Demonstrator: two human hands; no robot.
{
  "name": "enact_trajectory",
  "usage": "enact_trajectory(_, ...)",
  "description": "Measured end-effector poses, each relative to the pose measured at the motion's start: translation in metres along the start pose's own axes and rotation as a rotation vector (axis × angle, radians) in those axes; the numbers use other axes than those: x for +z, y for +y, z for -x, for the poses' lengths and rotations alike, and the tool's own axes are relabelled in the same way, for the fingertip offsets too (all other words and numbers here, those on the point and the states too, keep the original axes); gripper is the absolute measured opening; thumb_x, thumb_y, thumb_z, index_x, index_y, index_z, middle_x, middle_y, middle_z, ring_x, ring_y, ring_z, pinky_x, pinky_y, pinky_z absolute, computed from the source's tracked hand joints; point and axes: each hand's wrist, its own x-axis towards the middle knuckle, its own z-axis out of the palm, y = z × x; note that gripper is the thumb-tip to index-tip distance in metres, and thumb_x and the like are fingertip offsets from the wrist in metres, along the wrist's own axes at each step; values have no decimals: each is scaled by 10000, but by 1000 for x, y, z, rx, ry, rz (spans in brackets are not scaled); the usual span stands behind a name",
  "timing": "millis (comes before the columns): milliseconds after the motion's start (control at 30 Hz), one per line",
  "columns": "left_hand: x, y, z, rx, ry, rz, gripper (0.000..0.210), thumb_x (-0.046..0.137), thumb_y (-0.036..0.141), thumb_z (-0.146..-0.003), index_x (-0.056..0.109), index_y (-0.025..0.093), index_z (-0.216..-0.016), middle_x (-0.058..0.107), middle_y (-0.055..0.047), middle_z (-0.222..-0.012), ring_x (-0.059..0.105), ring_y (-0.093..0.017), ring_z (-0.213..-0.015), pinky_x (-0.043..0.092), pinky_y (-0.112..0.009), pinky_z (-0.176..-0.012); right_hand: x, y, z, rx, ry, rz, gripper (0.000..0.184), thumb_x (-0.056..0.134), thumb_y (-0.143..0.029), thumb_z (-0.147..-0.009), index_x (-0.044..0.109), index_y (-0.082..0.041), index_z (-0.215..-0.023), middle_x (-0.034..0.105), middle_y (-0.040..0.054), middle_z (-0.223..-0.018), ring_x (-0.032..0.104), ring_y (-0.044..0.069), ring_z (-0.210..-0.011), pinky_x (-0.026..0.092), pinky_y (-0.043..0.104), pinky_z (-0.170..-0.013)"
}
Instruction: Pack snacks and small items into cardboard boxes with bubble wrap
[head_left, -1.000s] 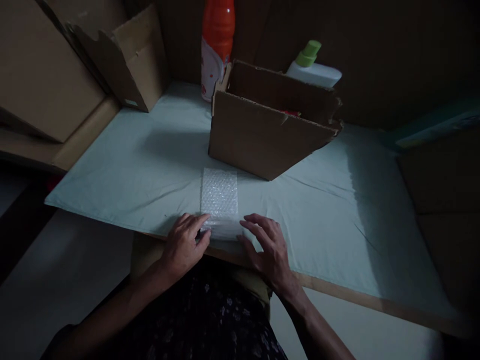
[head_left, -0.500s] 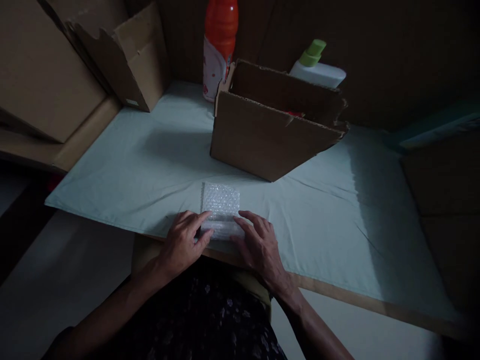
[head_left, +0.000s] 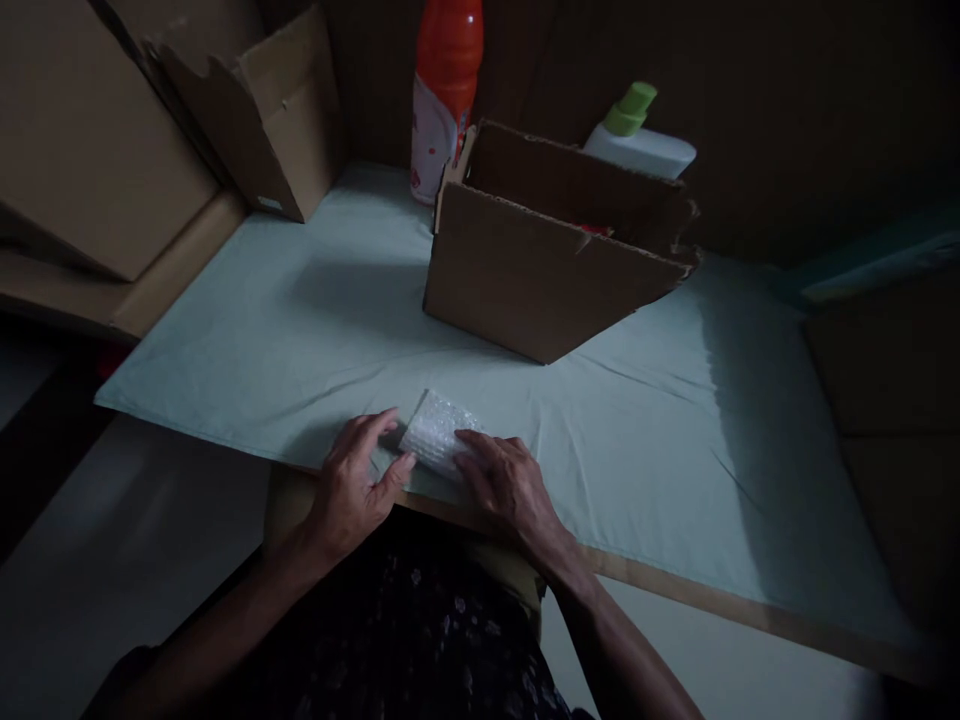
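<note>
A small piece of folded bubble wrap [head_left: 439,425] lies tilted on the pale green cloth [head_left: 630,470], close to the table's front edge. My right hand [head_left: 514,480] grips its right side, fingers over the top and thumb toward the near edge. At the left end, my left hand [head_left: 356,480] is open, thumb and fingers apart, with the thumb tip near the wrap's lower left corner. Whether that thumb touches the wrap I cannot tell. Anything inside the wrap is hidden.
Behind the wrap stands an open cardboard box [head_left: 517,275] with something red inside. An orange bottle [head_left: 448,60] and a white bottle with a green cap [head_left: 637,145] are behind it. More cardboard boxes [head_left: 289,130] stand at the left. A wooden edge [head_left: 675,590] runs along the front.
The bubble wrap has turned clockwise and now looks shorter, its far part folded nearer. My left hand has drawn back from it to the left, while my right hand stays on it.
</note>
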Motion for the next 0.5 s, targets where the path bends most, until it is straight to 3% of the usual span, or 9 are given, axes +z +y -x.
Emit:
enact_trajectory(100,-3,5,10,-340,-11,339,506,650,394,-900,555,182,-1349,684,-116,-1183,679,-221,-1034,571,-399,-926,3,2,-4,84,39,28,292,460,-315,-1025,669,-180,-1178,781,106,-977,716,242,-846,491,379,-811)
enact_trajectory(233,2,17,19,-720,-168,925,577,745,389,-826,592,148,-1328,683,-167,-1283,680,-280,-1151,540,-457,-1014,0,-1,-1,190,64,-147,311,443,-370,-1023,663,-189,-1148,765,81,-910,680,217,-763,487,335,-727)
enact_trajectory(367,23,28,14,-830,-242,1219,413,814,367,-758,715,139,-1088,755,-124,-1116,689,-278,-1112,480,-465,-1077,-4,-17,11,302,-86,-495,420,416,-481,-1036,652,-162,-1175,723,51,-849,637,182,-715,459,279,-616)
enact_trajectory(433,33,32,11,-827,-219,1256,359,825,382,-742,729,151,-1000,767,-96,-1048,687,-266,-1092,474,-439,-1072,-5,-23,16,293,-130,-508,429,401,-488,-1045,654,-172,-1186,717,46,-857,632,180,-733,459,281,-637)
enact_trajectory(500,38,33,11,-801,-185,1221,350,813,411,-747,729,160,-975,765,-79,-1025,684,-254,-1059,486,-408,-1041,-8,-22,20,250,-78,-378,381,438,-476,-1034,675,-194,-1133,725,55,-893,641,199,-792,470,315,-719)
